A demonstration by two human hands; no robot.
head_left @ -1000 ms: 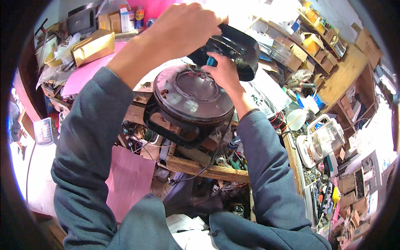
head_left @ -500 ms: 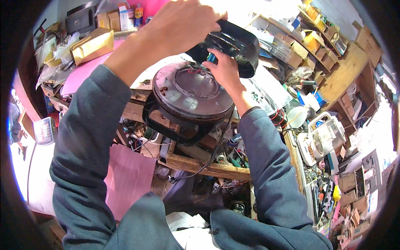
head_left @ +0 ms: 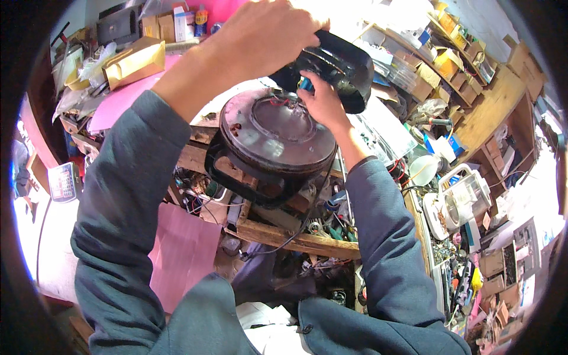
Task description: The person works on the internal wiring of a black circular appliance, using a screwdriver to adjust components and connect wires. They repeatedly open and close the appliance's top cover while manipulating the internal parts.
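Note:
My left hand point(head_left: 272, 35) grips the upper edge of a black curved housing point(head_left: 349, 83), holding it tilted up above the back of a round appliance. My right hand point(head_left: 322, 103) is under that housing, its fingers closed on a small blue piece point(head_left: 305, 86), partly hidden by my fingers. The appliance's dark metal disc point(head_left: 278, 136), with rust spots and red wires, lies face up on a black base with a side handle point(head_left: 236, 183). A black cord hangs down from it.
A wooden frame point(head_left: 302, 242) over tangled wires and tools is below the appliance. Pink sheets point(head_left: 183, 248) lie at left. A calculator point(head_left: 62, 183), a paper bag point(head_left: 133, 62), a clear plastic appliance point(head_left: 458, 195) and shelves of small boxes point(head_left: 444, 62) surround the work.
Both hands and the black housing have shifted slightly to the right and stay in much the same pose. The round appliance sits marginally further right in the picture.

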